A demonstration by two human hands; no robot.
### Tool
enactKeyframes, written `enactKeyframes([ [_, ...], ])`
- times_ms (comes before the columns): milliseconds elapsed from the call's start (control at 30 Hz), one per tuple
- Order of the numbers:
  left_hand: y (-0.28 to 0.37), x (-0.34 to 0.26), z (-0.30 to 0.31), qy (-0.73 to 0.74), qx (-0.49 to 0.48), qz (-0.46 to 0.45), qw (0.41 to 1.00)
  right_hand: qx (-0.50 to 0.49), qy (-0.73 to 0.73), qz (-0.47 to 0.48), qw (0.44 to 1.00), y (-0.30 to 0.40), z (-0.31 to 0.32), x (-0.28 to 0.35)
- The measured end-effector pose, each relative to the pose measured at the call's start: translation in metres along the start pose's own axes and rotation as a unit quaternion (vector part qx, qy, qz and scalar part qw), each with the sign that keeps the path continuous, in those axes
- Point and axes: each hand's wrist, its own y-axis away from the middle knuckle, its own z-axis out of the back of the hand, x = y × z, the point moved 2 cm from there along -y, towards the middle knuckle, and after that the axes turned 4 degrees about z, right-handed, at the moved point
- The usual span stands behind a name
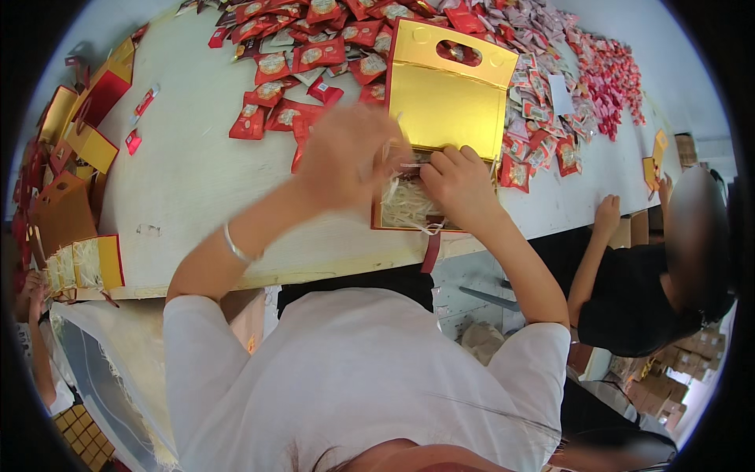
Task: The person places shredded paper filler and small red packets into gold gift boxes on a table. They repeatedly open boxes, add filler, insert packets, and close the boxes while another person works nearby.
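A gift box (445, 100) stands open at the table's near edge, its gold-lined lid raised and pierced by an oval handle hole. Pale shredded paper filler (407, 203) lies in its base. My left hand (354, 156), blurred by motion, is over the box's left side; whether it holds anything is unclear. My right hand (463, 186) reaches into the base with bent fingers near the lid's hinge. By its fingertips a dark packet (412, 165) shows partly; I cannot tell if the hand grips it. A dark red ribbon (432, 252) hangs over the front edge.
Red packets (318, 54) are heaped behind the box, with pale packets (534, 112) and small red-pink sweets (610, 82) to the right. More gift boxes (65, 206) crowd the left end of the white table (177, 194). A co-worker in black (625, 289) sits at right.
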Motion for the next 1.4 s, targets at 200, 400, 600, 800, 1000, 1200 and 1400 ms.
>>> enactKeyframes([
  [200, -0.051, 0.12, -0.019, -0.275, 0.025, 0.181, 0.944, -0.1, -0.076, -0.051, 0.991, -0.004, 0.018, 0.004],
  [400, -0.06, 0.134, -0.011, -0.292, 0.084, 0.241, 0.922, -0.229, -0.07, -0.109, 0.965, 0.019, 0.054, -0.004],
  [600, -0.047, 0.085, 0.072, -0.061, 0.038, 0.207, 0.976, -0.294, -0.178, -0.152, 0.927, 0.026, 0.063, -0.01],
  [800, -0.037, -0.023, 0.038, 0.126, 0.206, 0.272, 0.932, -0.22, -0.4, -0.167, 0.874, -0.021, 0.076, 0.006],
  [1000, -0.014, -0.022, 0.005, 0.175, 0.206, 0.222, 0.937, -0.026, -0.538, -0.274, 0.797, 0.01, 0.052, -0.013],
  [1200, 0.004, -0.002, 0.025, -0.055, 0.081, 0.169, 0.981, -0.027, -0.342, -0.22, 0.913, 0.012, 0.014, 0.006],
  [1400, 0.056, 0.03, 0.067, -0.142, 0.017, 0.312, 0.939, 0.02, -0.256, -0.23, 0.939, 0.004, 0.011, 0.01],
])
